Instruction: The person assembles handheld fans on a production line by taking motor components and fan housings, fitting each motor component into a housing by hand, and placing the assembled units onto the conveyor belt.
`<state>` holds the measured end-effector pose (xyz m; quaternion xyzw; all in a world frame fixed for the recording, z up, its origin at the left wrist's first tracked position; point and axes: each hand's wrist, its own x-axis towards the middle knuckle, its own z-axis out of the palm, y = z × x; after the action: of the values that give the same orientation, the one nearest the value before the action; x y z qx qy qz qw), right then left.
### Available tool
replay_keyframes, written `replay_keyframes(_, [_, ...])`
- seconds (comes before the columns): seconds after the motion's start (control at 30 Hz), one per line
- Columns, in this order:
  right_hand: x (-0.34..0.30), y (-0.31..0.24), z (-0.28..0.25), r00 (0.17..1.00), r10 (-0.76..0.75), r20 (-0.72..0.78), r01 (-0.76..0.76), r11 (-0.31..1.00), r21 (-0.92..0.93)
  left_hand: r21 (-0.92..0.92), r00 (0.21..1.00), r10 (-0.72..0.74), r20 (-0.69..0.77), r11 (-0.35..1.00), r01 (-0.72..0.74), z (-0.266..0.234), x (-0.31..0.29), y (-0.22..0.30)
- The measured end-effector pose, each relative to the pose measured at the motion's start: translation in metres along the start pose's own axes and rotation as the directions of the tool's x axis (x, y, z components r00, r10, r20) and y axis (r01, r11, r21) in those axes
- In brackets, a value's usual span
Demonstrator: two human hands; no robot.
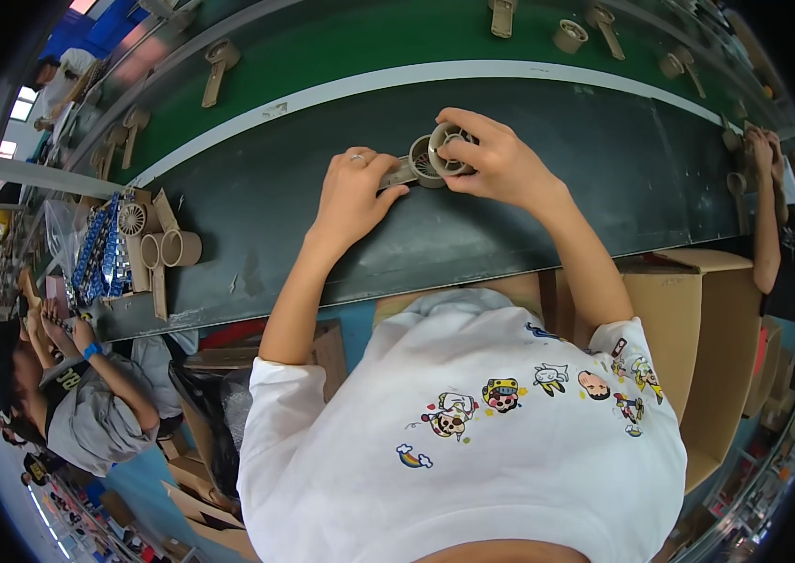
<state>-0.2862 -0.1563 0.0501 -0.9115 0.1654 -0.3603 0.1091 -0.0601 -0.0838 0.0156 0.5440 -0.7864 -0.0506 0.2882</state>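
Over the dark worktop (547, 122) I have two beige handheld-fan parts in front of me. My left hand (350, 194) is closed around the handle of a fan housing (422, 159), whose round head points right. In my right hand (502, 166) is a round, spoked fan cover (444, 141), gripped at its rim between thumb and fingers. The cover is tilted and overlaps the right side of the housing's head. Whether the two parts touch or are joined, I cannot tell. My right fingers partly hide the cover.
Behind the worktop, past a white rail (341, 91), runs a green conveyor belt (350, 42) with several beige fan parts. Left are more fan housings (181, 249) beside a pile of blue parts (106, 249). A cardboard box (665, 310) stands right. Co-workers sit on both sides.
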Motion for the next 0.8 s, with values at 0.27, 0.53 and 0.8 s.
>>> replay_keyframes(0.27, [0.024,0.003,0.006,0.978,-0.048,0.205,0.028,0.995,0.098,-0.101,0.997,-0.030,0.077,0.994,0.038,0.006,0.008,0.006])
replay_keyframes(0.53, [0.025,0.002,0.005,0.936,0.073,0.344,-0.169,0.951,0.258,-0.254,0.983,-0.114,0.147,0.956,0.149,0.010,0.006,-0.002])
replay_keyframes(0.8, [0.007,0.013,0.013,0.938,0.261,0.228,-0.345,0.771,0.535,-0.242,0.980,-0.159,0.117,0.953,0.183,0.013,0.006,-0.007])
